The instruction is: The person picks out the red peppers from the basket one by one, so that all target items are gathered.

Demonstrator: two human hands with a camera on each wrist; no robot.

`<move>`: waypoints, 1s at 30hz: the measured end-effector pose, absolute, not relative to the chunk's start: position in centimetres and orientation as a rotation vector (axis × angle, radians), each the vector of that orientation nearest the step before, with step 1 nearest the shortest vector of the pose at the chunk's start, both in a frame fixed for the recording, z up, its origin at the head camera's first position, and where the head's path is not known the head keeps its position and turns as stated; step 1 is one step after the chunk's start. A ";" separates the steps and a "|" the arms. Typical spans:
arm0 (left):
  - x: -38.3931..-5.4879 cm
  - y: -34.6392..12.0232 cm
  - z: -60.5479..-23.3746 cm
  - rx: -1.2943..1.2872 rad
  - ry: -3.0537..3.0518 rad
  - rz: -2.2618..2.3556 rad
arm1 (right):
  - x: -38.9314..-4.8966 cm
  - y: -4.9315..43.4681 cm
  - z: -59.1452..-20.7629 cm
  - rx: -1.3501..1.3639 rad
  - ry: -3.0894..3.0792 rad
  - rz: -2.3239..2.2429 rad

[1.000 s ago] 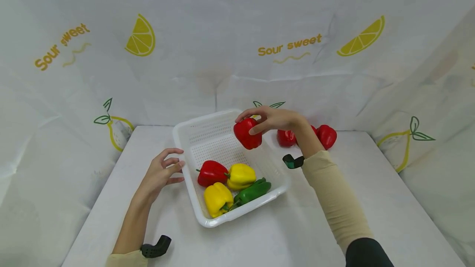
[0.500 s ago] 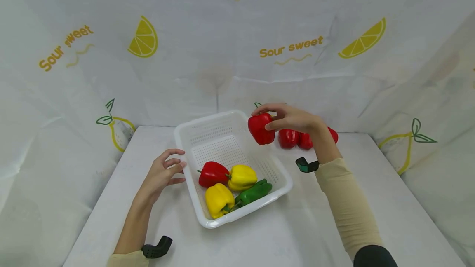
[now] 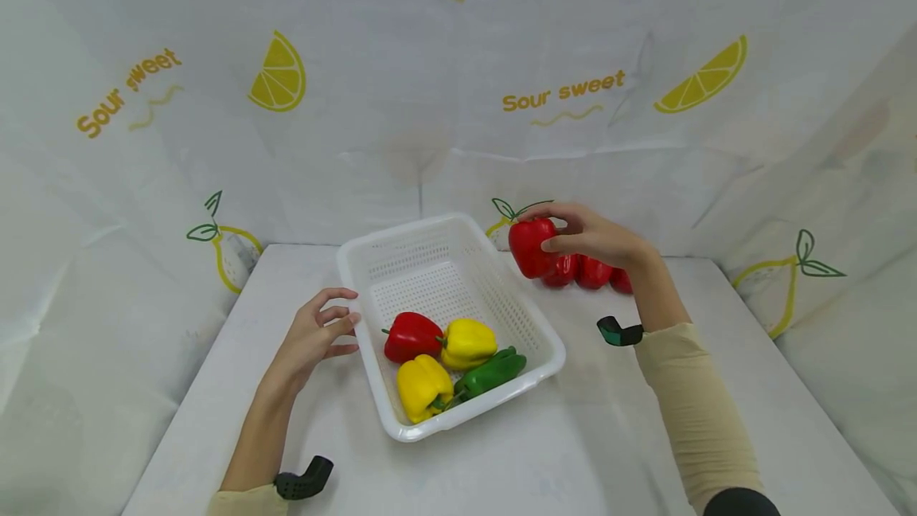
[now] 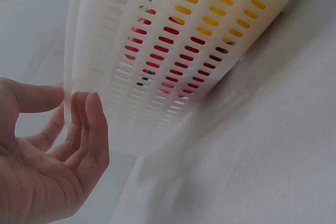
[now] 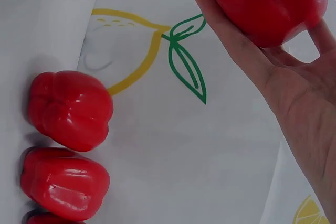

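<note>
My left hand [image 3: 315,330] pinches the left rim of a white perforated plastic basket [image 3: 423,289], thumb and fingers on either side of the rim in the left wrist view. Inside the basket's near half lie a red bell pepper [image 3: 413,338], a yellow bell pepper [image 3: 469,343], a second yellow bell pepper [image 3: 421,390] and a long green pepper [image 3: 493,373]. Beyond the basket's right side, my right hand [image 3: 593,236] grips another red bell pepper [image 3: 528,252], raised off the table. The right wrist view shows this red bell pepper [image 5: 270,6] between thumb and fingers.
Red bell peppers [image 3: 593,271] sit in a row at the table's back right, partly behind the right hand. A white cloth with lemon prints [image 3: 401,118] hangs behind the white table [image 3: 609,436].
My right hand has carried the red bell pepper rightward, from above the basket to in front of the row of red peppers. The left hand and basket stay nearly in place.
</note>
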State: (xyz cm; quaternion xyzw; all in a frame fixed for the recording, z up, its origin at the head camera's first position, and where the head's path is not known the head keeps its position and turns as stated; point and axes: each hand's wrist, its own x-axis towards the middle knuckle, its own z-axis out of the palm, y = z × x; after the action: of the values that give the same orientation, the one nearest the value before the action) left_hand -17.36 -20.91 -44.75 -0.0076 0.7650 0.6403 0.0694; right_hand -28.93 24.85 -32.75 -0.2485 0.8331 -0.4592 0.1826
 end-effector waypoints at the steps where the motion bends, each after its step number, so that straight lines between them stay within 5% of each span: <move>1: -17.4 -20.9 -44.7 -0.024 2.301 1.928 | -28.8 25.0 -32.8 -0.686 2.354 -1.303; 30: -17.4 -20.9 -44.6 -0.040 2.299 1.928 | -27.0 28.9 -38.0 -0.475 2.434 -1.203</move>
State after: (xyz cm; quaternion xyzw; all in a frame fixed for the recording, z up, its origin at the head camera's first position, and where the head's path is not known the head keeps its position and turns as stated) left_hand -17.43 -20.93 -44.63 -0.0132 0.7643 0.6409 0.0705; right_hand -27.05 28.91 -37.99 -0.1691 0.8668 -0.4284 0.1912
